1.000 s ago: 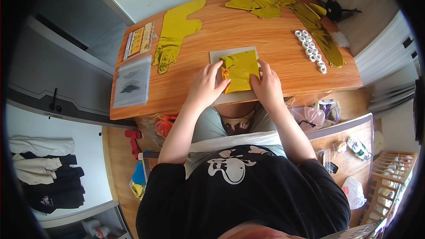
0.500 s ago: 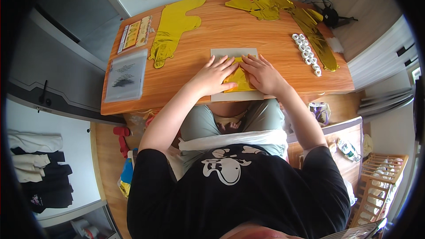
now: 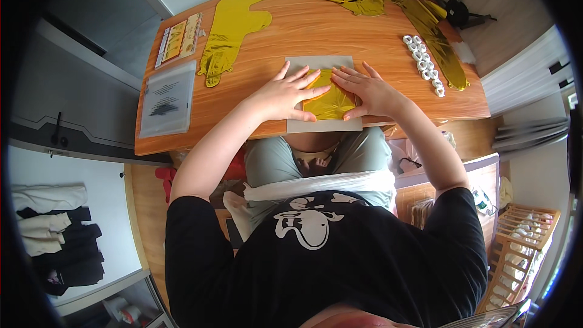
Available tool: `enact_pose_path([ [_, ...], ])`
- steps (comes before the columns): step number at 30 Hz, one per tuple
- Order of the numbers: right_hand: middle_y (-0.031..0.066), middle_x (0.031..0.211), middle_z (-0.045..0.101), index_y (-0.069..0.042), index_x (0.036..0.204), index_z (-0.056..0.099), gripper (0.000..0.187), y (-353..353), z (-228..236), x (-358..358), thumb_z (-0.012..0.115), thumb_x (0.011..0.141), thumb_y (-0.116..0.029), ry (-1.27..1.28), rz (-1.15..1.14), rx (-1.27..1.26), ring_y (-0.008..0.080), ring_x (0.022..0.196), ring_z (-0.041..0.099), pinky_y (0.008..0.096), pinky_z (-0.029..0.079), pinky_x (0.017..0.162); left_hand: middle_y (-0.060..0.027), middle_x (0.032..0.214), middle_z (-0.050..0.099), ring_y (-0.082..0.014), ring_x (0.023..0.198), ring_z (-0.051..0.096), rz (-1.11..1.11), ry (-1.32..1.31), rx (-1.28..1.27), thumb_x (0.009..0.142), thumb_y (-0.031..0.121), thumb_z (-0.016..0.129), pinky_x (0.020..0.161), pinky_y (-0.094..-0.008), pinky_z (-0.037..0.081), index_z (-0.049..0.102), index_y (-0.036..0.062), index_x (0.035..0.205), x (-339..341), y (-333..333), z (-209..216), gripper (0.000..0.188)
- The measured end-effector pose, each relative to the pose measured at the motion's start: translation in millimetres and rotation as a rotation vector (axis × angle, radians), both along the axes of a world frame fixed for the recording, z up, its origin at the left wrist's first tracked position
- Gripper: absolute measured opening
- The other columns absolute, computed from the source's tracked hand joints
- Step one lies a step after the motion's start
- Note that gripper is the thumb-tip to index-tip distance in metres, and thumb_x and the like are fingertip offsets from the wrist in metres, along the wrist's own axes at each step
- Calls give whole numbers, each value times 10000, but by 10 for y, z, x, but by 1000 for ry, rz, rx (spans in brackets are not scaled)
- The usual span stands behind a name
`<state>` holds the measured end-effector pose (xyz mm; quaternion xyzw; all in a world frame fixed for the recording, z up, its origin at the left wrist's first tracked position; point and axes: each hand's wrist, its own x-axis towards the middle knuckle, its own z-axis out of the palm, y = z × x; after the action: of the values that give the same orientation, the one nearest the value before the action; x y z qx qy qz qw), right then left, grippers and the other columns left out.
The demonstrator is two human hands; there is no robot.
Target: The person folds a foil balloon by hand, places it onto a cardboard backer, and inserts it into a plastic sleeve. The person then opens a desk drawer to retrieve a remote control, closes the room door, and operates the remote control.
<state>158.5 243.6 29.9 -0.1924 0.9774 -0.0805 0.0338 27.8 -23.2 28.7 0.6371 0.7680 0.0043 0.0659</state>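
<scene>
A folded piece of shiny gold foil (image 3: 330, 102), probably a foil balloon like the others on the table, lies on a grey rectangular card (image 3: 322, 126) at the table's near edge. My left hand (image 3: 290, 94) rests flat on its left side with the fingers spread. On its right side lies my right hand (image 3: 373, 94), also flat, fingers apart and thumb pointing inward. Both sets of fingertips nearly meet at the foil's far edge. The card shows beyond and in front of the foil.
An unfolded gold foil balloon (image 3: 234, 30) lies at the far left, more crumpled gold foil (image 3: 425, 24) at the far right. White ribbon rolls (image 3: 422, 58) stand in rows at right. Clear plastic bags (image 3: 167, 98) and a printed packet (image 3: 180, 39) lie left. A black router (image 3: 460, 11) is behind.
My hands have spread slightly apart, and more of the foil shows between them, looking flatter. My elbows have moved outward. The whole view has shifted a little.
</scene>
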Motion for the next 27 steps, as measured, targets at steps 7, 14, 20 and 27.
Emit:
enact_pose_path([
  [7,39,1672,288,-151,1614,283,1191,77,37,-38,786,670,-675,-49,22,-36,239,1556,221,589,82,1251,-100,1699,185,-354,1563,162,-11,53,-55,839,785,536,1215,-681,0,272,383,1606,-12,-5,45,904],
  [14,47,1667,307,-166,1613,295,1247,100,127,2,855,602,-635,-77,-24,-44,246,1549,248,575,102,1241,-98,1701,177,-358,1564,157,17,17,-123,813,787,563,1210,-683,-33,299,396,1595,-13,39,115,913],
  [20,141,1637,343,-150,1615,284,1164,137,145,-23,799,699,-651,-114,-63,-249,326,1528,285,577,107,1236,-111,1699,178,-384,1561,151,6,-22,-78,764,841,580,1187,-727,1,306,409,1590,-65,46,7,971],
  [27,189,1602,377,-43,1589,285,971,-632,-54,-59,530,925,-707,226,-237,-175,370,1502,321,545,241,1224,-115,1703,160,-396,1563,128,58,-79,-156,744,824,638,1186,-724,-10,303,391,1595,-43,82,83,1012],
])
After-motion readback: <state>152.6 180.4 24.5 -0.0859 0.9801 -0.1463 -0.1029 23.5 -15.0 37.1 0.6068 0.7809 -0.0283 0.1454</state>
